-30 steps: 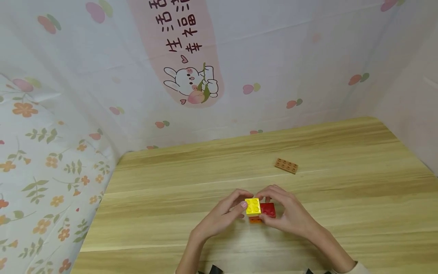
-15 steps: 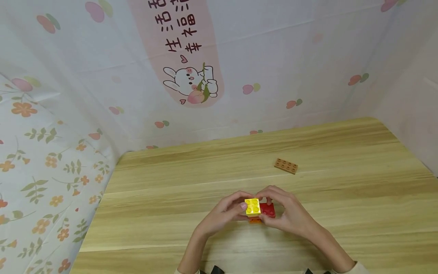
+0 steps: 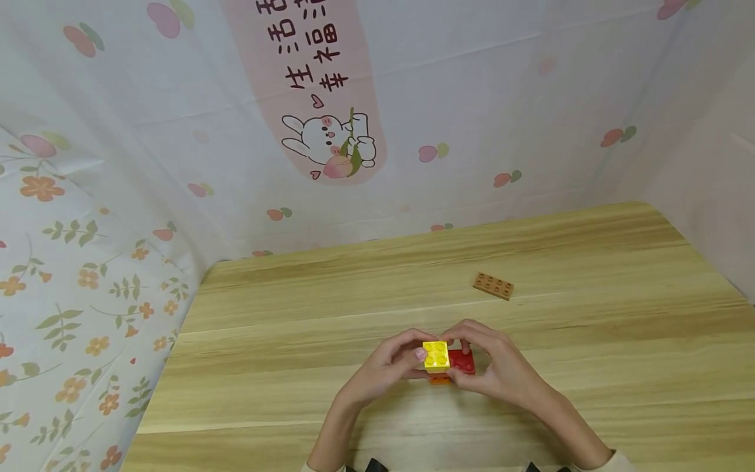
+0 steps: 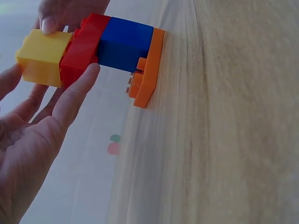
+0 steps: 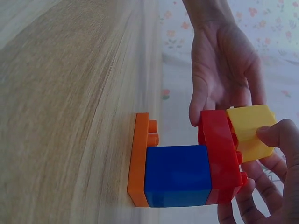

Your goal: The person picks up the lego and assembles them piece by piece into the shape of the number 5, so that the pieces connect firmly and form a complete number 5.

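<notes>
A small tower of toy building bricks stands on the table. An orange plate [image 4: 149,74] is at the bottom, a blue brick [image 5: 177,175] rests on one end of it, and a red brick [image 5: 219,154] lies across the blue. A yellow brick [image 3: 436,354] sits at the red one's left end; red studs show along the seam between them in both wrist views. My left hand [image 3: 380,370] pinches the yellow brick from the left, one lower finger against the red. From the right, my right hand [image 3: 501,367] holds the yellow brick between thumb and fingers.
A flat brown studded plate [image 3: 493,286] lies behind the hands, a little to the right. The wooden table [image 3: 283,314] meets a patterned cloth backdrop [image 3: 472,98] at its far edge, with more cloth at the left and right.
My left hand's lower fingers have drawn in toward the tower since one second ago. The yellow brick and right hand look almost unmoved; the brown plate has stayed put.
</notes>
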